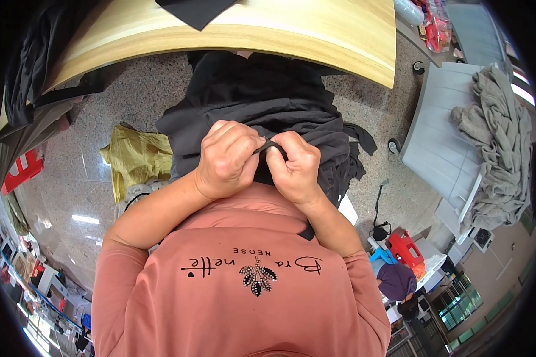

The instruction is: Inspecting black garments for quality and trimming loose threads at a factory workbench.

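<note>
Both hands are closed in a pinch on the same narrow black fabric strip (pixel 269 146), the left hand (pixel 226 159) and right hand (pixel 296 166) knuckle to knuckle just above the chest, seemingly so a short stretch stays taut between the fingers. The strip runs from a heap of dark grey garments (pixel 268 101) lying below the curved edge of the wooden desk (pixel 268 35). A yellow cloth (pixel 136 157) lies on the speckled floor (pixel 71 184) to the left, with open floor around it
</note>
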